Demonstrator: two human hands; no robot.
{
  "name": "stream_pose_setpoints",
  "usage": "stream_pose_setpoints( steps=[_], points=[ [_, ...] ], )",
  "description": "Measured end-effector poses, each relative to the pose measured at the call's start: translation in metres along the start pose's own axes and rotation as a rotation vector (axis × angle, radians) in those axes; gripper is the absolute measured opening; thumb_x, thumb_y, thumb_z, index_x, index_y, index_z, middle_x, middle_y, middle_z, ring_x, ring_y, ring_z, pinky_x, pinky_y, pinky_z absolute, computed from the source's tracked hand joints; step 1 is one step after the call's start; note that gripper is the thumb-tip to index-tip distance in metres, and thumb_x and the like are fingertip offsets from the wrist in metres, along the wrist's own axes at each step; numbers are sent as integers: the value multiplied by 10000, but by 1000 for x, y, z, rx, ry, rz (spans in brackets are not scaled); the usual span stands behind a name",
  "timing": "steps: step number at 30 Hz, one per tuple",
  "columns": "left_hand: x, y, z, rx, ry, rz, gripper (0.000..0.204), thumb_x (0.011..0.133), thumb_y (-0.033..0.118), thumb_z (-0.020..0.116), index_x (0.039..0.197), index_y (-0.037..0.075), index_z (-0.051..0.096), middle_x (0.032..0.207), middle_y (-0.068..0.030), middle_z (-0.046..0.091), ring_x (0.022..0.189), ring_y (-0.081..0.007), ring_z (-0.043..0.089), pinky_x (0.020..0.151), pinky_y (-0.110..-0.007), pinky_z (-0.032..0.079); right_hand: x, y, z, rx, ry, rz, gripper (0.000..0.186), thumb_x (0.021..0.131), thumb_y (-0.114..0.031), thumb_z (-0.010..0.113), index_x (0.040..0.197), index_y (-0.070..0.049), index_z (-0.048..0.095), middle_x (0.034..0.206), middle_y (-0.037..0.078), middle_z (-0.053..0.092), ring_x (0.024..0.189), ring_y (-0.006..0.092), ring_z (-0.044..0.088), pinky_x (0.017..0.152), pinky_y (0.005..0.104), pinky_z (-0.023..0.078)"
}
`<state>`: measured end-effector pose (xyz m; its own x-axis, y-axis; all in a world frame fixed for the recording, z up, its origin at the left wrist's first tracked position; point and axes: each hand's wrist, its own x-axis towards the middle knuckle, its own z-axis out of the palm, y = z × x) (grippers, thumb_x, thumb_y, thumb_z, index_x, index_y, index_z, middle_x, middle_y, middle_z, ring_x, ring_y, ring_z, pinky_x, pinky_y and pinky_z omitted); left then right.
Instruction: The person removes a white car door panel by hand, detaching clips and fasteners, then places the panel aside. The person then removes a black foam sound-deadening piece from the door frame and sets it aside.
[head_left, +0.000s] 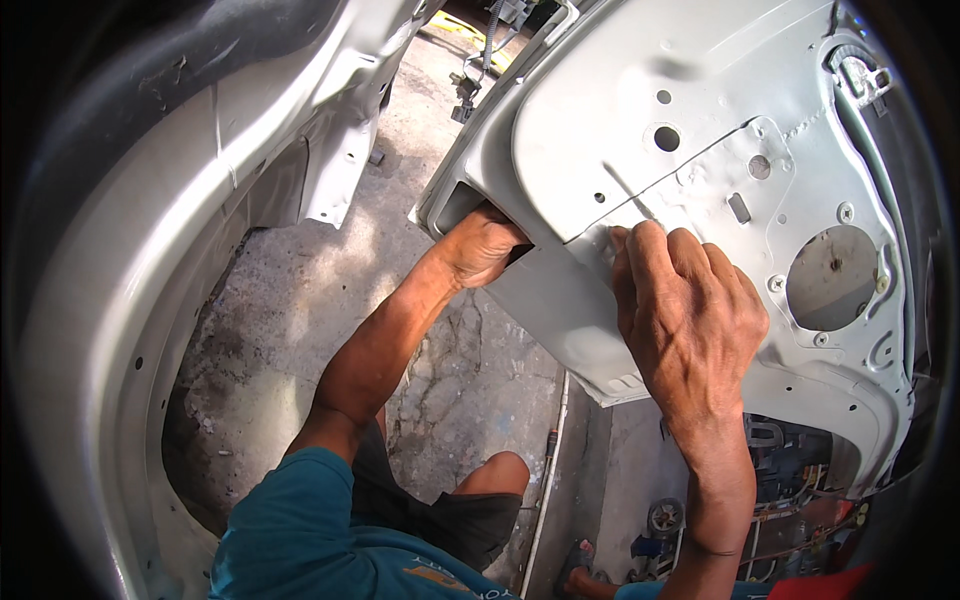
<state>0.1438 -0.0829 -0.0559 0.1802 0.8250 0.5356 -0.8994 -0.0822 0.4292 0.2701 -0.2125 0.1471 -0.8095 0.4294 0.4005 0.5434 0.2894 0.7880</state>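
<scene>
A bare car door, pale grey-green metal with several holes, stands swung out in front of me. My left hand reaches into a rectangular opening in the door's edge; its fingers are hidden inside. Against the inner panel, my right hand has its fingers curled, with thumb and forefinger together at the metal. Just above those fingertips shows a short thin dark line, perhaps a rod or its shadow; I cannot tell whether I hold it. A long thin dark line crosses the panel there.
To the left curves the car's body frame. A wiring harness hangs beyond the door's edge. Below lies a cracked concrete floor, with a thin white pipe along it. Parts stand at lower right, near another person's foot.
</scene>
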Motion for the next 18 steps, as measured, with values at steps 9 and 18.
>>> stream_pose_setpoints(
  steps=[9, 18],
  points=[
    [0, 0, -1, -6, -30, 22, 337, 912, 53, 735, 1236, -3, 660, 1202, -69, 696, 1104, -173, 635, 1005, -349, 500, -1, 3, 0, -36, -1, -42, 198, 847, -230, 744, 944, -129, 605, 749, -9, 463, 638, 126, 482, 533, 285, 410],
    [-1, -1, 3, 8, 13, 32, 334, 913, 46, 730, 1236, -5, 660, 1198, -68, 697, 1111, -170, 629, 1013, -351, 486, 2, 8, -6, -52, -72, -122, 226, 834, -204, 739, 996, -122, 604, 790, -7, 485, 685, 125, 488, 566, 300, 413]
  ],
)
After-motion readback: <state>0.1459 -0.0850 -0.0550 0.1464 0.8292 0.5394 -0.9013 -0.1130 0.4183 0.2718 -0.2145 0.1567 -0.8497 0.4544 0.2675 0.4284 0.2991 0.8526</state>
